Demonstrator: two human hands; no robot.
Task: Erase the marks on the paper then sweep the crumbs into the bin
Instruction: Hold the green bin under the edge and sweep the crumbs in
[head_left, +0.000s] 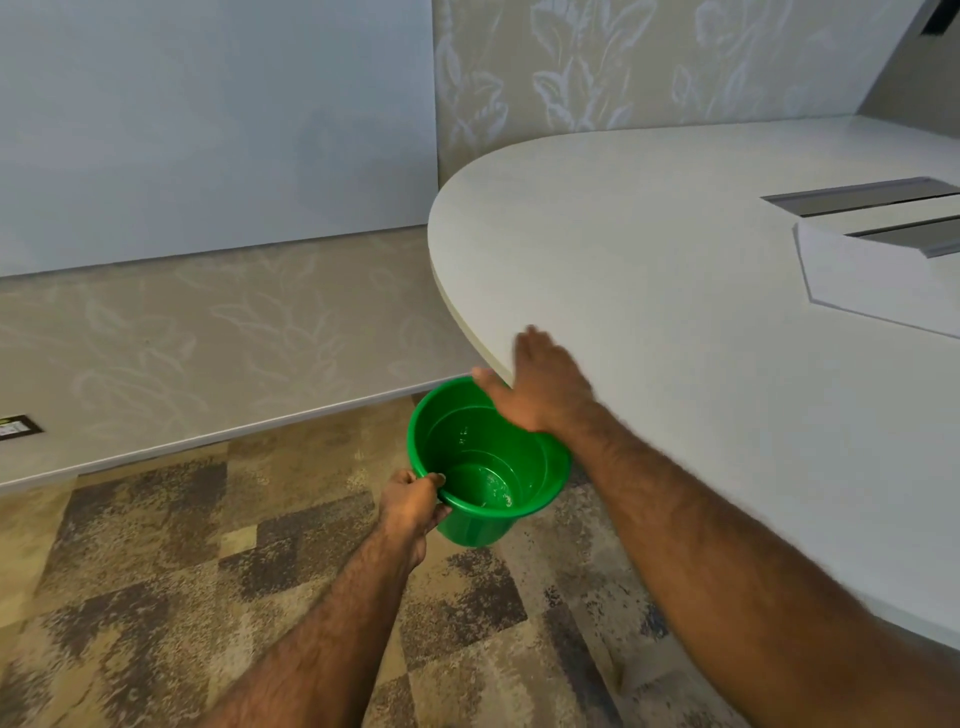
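A green plastic bin (485, 470) hangs just below the rounded edge of the white table (649, 249), tilted toward me. My left hand (413, 506) grips its near rim. A few pale crumbs lie on the bin's bottom. My right hand (540, 387) lies flat and blurred on the table edge right above the bin, fingers together, thumb over the rim, holding nothing. A white sheet of paper (872, 283) lies on the table at the far right, partly cut off by the frame.
A grey slot with metal rails (862, 200) is set into the table behind the paper. Patterned carpet (208, 561) covers the floor. A floral wall and a pale panel (208, 119) stand behind, with a floor socket (18, 427) at the left.
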